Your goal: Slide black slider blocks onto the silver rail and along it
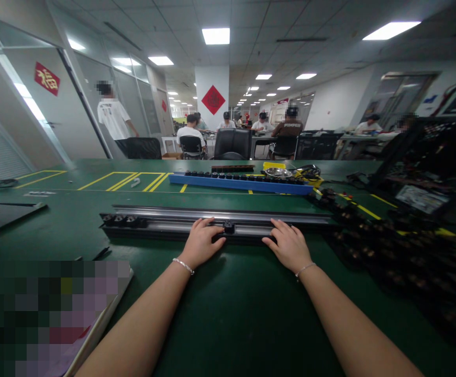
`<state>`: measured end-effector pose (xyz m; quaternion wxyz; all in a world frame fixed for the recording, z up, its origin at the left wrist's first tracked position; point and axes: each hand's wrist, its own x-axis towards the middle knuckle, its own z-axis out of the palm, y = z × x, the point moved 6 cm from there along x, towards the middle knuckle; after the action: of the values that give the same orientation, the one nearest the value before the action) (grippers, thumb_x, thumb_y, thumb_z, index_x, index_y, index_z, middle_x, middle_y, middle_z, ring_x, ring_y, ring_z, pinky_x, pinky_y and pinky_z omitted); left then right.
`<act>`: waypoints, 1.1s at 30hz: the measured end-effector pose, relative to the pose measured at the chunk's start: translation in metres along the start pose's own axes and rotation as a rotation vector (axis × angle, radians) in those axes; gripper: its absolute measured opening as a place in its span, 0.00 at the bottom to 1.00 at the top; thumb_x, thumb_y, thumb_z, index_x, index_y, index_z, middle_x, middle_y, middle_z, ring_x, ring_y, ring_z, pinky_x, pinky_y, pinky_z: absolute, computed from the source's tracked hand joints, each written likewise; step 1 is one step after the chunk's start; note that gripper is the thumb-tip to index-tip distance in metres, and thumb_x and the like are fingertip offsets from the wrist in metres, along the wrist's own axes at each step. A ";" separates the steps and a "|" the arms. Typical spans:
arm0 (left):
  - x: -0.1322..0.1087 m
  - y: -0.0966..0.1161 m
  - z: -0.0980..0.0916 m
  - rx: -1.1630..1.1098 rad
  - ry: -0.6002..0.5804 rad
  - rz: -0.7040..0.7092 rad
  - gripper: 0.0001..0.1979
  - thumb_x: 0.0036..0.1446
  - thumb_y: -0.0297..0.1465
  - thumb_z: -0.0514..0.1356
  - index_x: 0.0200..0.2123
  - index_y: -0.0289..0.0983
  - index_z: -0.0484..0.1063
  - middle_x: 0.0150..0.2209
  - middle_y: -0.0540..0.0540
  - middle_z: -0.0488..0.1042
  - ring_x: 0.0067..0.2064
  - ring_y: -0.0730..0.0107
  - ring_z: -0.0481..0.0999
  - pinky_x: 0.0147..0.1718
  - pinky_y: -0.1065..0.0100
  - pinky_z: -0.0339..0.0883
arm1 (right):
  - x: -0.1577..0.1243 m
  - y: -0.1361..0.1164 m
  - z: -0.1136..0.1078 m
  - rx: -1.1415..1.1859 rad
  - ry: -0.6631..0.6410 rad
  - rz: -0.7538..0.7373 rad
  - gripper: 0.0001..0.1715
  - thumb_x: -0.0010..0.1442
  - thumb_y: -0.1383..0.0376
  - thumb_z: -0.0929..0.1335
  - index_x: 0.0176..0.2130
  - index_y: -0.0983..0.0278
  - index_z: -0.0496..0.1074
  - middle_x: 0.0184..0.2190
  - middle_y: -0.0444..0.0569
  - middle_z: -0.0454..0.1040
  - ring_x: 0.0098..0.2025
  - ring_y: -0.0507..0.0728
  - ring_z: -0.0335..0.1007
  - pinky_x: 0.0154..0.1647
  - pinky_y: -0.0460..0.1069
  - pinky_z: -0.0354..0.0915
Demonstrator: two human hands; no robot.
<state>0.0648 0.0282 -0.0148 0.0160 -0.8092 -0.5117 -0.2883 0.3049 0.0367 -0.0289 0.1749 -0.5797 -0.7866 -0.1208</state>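
A long black rail (165, 225) with a shiny metal channel lies crosswise on the green table before me. My left hand (204, 242) grips it near the middle, fingers over the far side and thumb at the near edge. Its index fingertip meets a small black block (229, 226) seated in the channel. Farther right, my right hand (289, 243) straddles the same rail, with fingers on top and thumb along the near side. Several round black parts (124, 220) sit in the rail's left end.
Behind the rail lies a blue strip (239, 184) carrying a row of black parts. A metal bowl (278, 172) stands beyond it. Many dark parts are heaped (400, 246) at right. A pixelated tray-like item (106, 319) occupies the near left. People sit and stand in the background.
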 end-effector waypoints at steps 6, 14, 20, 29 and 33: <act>0.000 0.003 0.001 -0.004 -0.011 0.023 0.15 0.55 0.37 0.58 0.45 0.42 0.74 0.45 0.49 0.77 0.59 0.59 0.63 0.60 0.50 0.48 | 0.000 0.000 -0.001 0.009 -0.012 0.017 0.23 0.62 0.50 0.58 0.34 0.62 0.71 0.60 0.50 0.62 0.61 0.60 0.54 0.58 0.61 0.51; 0.000 0.007 0.004 0.008 -0.059 0.042 0.18 0.55 0.37 0.58 0.48 0.41 0.72 0.48 0.48 0.76 0.60 0.59 0.61 0.60 0.51 0.48 | 0.000 0.001 0.001 0.048 -0.006 0.029 0.22 0.61 0.49 0.58 0.34 0.62 0.71 0.59 0.50 0.62 0.61 0.60 0.54 0.59 0.61 0.49; -0.001 0.009 0.007 0.026 -0.126 0.024 0.21 0.54 0.39 0.58 0.51 0.42 0.69 0.52 0.48 0.73 0.58 0.60 0.64 0.59 0.52 0.50 | 0.000 0.002 -0.001 0.070 0.007 0.056 0.21 0.59 0.50 0.60 0.34 0.61 0.72 0.59 0.50 0.63 0.61 0.60 0.54 0.59 0.62 0.47; -0.001 0.010 0.009 0.031 -0.156 0.042 0.23 0.52 0.40 0.59 0.53 0.47 0.66 0.53 0.50 0.71 0.57 0.62 0.65 0.59 0.53 0.47 | 0.007 -0.033 -0.004 0.103 -0.019 0.043 0.30 0.62 0.51 0.56 0.56 0.64 0.64 0.57 0.54 0.65 0.61 0.62 0.54 0.62 0.65 0.38; -0.001 0.010 0.012 0.046 -0.169 0.038 0.24 0.52 0.41 0.59 0.54 0.50 0.65 0.54 0.51 0.71 0.57 0.61 0.65 0.61 0.50 0.41 | 0.011 -0.041 0.000 0.167 -0.030 0.118 0.33 0.63 0.52 0.56 0.58 0.69 0.61 0.58 0.56 0.64 0.62 0.61 0.52 0.62 0.59 0.43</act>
<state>0.0786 0.0262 -0.0225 -0.0031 -0.8396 -0.5023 -0.2070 0.2628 0.0344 -0.0236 0.2178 -0.6101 -0.7610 -0.0357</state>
